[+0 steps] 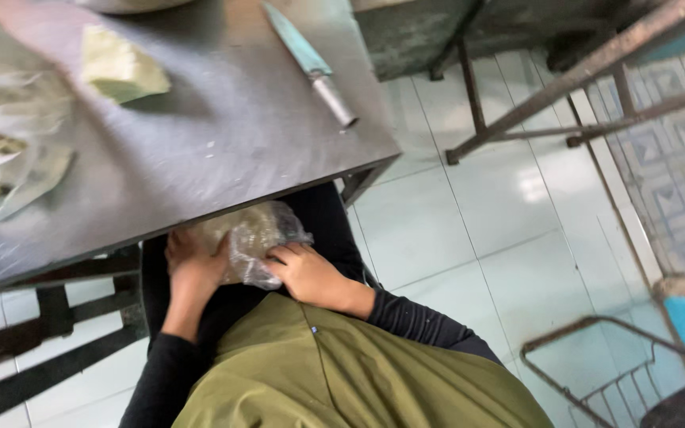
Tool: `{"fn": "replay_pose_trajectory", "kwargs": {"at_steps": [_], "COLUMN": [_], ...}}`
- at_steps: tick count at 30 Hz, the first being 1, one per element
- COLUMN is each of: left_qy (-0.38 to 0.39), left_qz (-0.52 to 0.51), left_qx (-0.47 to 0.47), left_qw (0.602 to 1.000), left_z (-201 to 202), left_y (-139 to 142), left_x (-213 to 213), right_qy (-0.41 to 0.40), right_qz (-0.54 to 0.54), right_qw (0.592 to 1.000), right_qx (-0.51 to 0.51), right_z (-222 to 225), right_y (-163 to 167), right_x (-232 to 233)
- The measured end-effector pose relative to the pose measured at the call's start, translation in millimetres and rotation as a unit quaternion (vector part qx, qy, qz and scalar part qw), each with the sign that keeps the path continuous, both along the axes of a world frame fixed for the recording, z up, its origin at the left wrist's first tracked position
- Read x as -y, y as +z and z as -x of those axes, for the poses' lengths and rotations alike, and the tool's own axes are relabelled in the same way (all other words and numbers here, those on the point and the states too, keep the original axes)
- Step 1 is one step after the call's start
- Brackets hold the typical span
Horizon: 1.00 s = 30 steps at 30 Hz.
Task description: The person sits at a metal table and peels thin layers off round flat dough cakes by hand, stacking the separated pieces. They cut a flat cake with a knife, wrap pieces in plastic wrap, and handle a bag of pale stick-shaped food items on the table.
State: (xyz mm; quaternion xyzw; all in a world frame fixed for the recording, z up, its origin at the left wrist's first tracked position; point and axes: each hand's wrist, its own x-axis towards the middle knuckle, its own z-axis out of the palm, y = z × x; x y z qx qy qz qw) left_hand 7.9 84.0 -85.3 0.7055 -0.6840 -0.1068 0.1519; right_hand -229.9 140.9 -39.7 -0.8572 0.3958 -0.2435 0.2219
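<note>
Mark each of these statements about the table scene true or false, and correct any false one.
1. Both hands hold a clear plastic bag below the table edge. True: the left hand and right hand are both on it.
2. A knife lies on the metal table. True.
3. The knife is in the right hand. False: it lies untouched on the table.
4. The floor is bare wood. False: it is pale tile.
5. A pale green block rests on the table. True.

Left hand (pixel 193 265) and right hand (pixel 308 273) low, fingers curled inward, dark-sleeved forearms bent
</note>
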Motion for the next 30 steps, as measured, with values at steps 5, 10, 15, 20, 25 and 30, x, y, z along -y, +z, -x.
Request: {"fn": "replay_pose_trajectory", "kwargs": {"at_steps": [5, 10, 15, 20, 25, 30], "left_qy": [0.086, 0.034, 0.096, 0.064, 0.079, 0.002], "left_qz": [-0.292, -0.328, -0.405, -0.288, -0.212, -0.195], "left_qx": [0.044, -0.310, -0.277, -0.512, -0.551, -0.523], "left_qw": [0.952, 0.892, 0.866, 0.806, 0.803, 0.830], "left_z": [-15.7, -23.2, -3.3, 17.3, 24.1, 23.7], "left_y": [7.5, 6.1, 15.4, 30.9, 20.0, 18.1], "left_x": [45.1, 63.4, 67.7, 41.1, 23.6, 15.9], "right_qy": [-0.028, 0.017, -0.051, -0.164, -0.171, -0.063], "right_qz": [0.044, 0.031, -0.005, 0.002, -0.002, -0.212], "right_qw": [0.997, 0.986, 0.988, 0.986, 0.985, 0.967], "right_qx": [0.057, 0.165, 0.143, 0.011, 0.004, 0.130], "right_z": [11.4, -9.0, -10.3, 19.2, 32.2, 32.6], "right_y": [18.5, 11.0, -11.9, -34.0, -39.2, -20.3], "right_x": [2.0, -1.1, 1.0, 19.2, 30.2, 44.5]}}
